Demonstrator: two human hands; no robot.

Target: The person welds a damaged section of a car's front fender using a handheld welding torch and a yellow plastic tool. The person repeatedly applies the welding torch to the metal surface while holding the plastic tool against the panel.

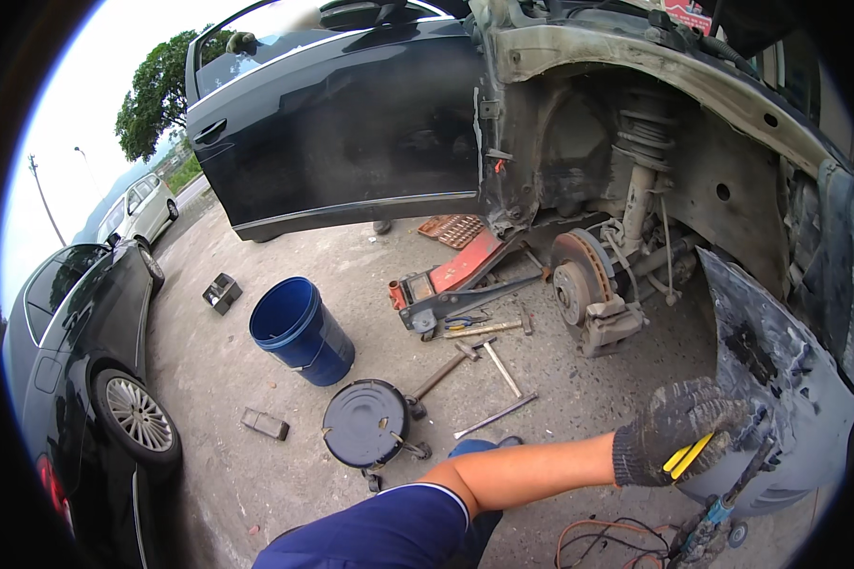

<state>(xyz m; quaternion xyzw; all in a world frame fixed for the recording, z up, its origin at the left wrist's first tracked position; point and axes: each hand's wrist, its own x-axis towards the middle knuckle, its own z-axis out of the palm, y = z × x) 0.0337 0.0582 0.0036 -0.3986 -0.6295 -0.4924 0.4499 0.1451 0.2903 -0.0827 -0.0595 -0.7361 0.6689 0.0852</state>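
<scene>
My left hand (678,431), in a dark grey glove, is closed round a pair of yellow-handled pliers (690,457). The two handles stick out below the fingers, while the jaws cannot be made out. Right beside the glove is a torn grey bumper (778,360) with scraped, blackened patches and a ragged edge. A blue and black hand tool (719,512) slants up toward the bumper from below, its thin dark end close to my fingers. No right hand can be made out.
A dark car with its door (342,123) open and brake disc (579,275) bare fills the far side. On the ground are a red floor jack (460,266), hammers (436,375), a blue bucket (299,332), a black wheeled stool (365,422) and tangled cables (612,541).
</scene>
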